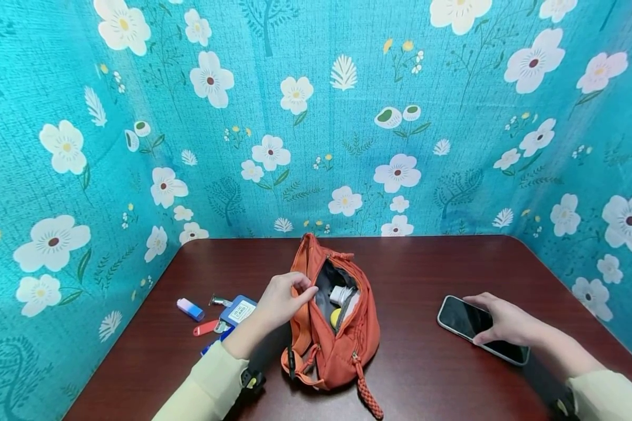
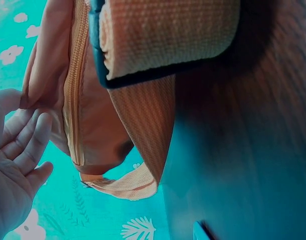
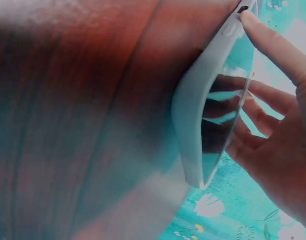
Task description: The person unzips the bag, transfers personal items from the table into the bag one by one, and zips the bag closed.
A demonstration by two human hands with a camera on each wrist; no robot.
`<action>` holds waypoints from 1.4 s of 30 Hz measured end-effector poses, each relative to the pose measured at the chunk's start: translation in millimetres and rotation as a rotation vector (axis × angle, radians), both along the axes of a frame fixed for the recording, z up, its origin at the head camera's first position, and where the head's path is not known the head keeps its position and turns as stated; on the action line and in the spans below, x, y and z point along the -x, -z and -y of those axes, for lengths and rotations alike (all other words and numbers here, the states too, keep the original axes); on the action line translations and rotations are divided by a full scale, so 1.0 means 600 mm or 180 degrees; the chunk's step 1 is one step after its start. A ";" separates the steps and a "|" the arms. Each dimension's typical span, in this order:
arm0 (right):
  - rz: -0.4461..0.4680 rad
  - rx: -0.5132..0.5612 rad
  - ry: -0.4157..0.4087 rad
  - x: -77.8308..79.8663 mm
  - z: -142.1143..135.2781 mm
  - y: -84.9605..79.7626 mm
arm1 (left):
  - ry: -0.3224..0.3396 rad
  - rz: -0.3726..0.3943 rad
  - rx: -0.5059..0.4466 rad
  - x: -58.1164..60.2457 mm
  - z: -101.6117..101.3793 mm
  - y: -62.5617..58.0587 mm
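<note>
An orange-red fabric bag (image 1: 366,327) lies unzipped on the table, its dark lining showing. My left hand (image 1: 287,298) pinches the left edge of its opening between thumb and fingers; the left wrist view shows the thumb and a finger at the fabric fold (image 2: 40,80). Inside the bag are a white block-shaped item (image 1: 340,295) and a yellow round item (image 1: 335,318), both partly hidden. To the right, a smartphone (image 1: 466,316) in a pale case lies with its dark screen up. My right hand (image 1: 508,321) grips it across its width, thumb on the near edge and fingers at the far one.
Left of the bag lie a blue ID card holder (image 1: 237,310), a red tag-like item (image 1: 205,327) and a pink-and-blue stick-shaped item (image 1: 191,309). My left forearm partly covers another blue item. A braided zipper pull (image 1: 368,394) trails toward me. Floral curtain (image 1: 316,146) surrounds the table.
</note>
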State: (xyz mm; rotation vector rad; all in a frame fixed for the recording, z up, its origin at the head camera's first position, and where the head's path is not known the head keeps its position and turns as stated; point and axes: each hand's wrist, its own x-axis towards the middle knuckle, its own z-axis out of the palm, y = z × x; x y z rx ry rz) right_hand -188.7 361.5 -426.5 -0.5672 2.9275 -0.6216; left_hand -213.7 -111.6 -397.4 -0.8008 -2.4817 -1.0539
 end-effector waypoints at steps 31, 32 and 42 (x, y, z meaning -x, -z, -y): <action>0.0197 0.0375 -0.0646 0.001 0.017 -0.069 | 0.0016 0.0033 -0.0028 0.002 0.002 0.001; 0.0154 0.0413 -0.0653 0.001 0.018 -0.070 | 0.0016 0.0033 -0.0018 0.002 0.002 0.001; -0.0451 0.0760 -0.0694 0.011 0.052 -0.091 | 0.0038 -0.0048 -0.0026 -0.002 0.000 -0.005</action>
